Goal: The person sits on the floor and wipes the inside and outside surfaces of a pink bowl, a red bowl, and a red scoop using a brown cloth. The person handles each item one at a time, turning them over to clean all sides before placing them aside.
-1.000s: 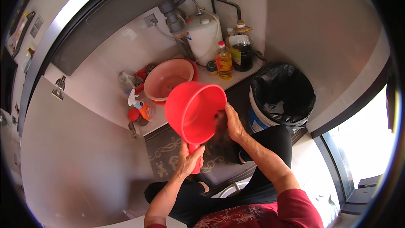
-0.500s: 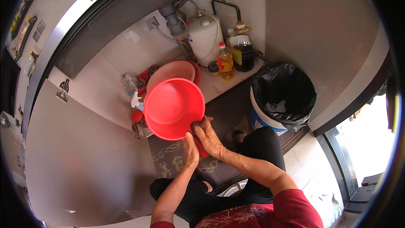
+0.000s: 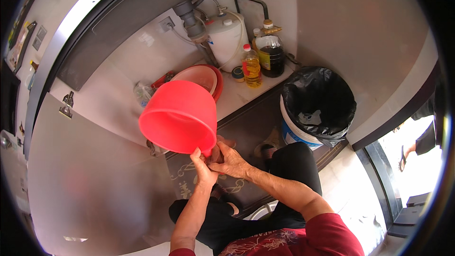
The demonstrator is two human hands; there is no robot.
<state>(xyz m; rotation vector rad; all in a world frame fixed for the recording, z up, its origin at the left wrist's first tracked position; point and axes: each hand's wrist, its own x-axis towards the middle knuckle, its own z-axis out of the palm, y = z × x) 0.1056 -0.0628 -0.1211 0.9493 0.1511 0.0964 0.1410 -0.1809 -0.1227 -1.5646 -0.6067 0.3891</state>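
Note:
A red plastic water dipper hangs in front of the open sink cabinet, tilted so its mouth faces down and toward me. My left hand is closed round the dipper's handle near the rim, thumb pointing up to the edge. Beside it, my right hand is closed about the same handle, its fingers curled against a brownish, cloth-like piece. Most of the handle is hidden by both hands. Behind the dipper, a pale pink basin leans in a red one on the cabinet floor.
A white tank stands under the drain pipe. Nearby are an oil bottle, a dark-liquid jug and a small jar. Right of these stands a bin with a black bag. Another person's foot shows far right.
The dipper has tipped over from showing its inside to showing its outer wall, and shifted slightly left. My left hand has moved left and wrapped round the handle.

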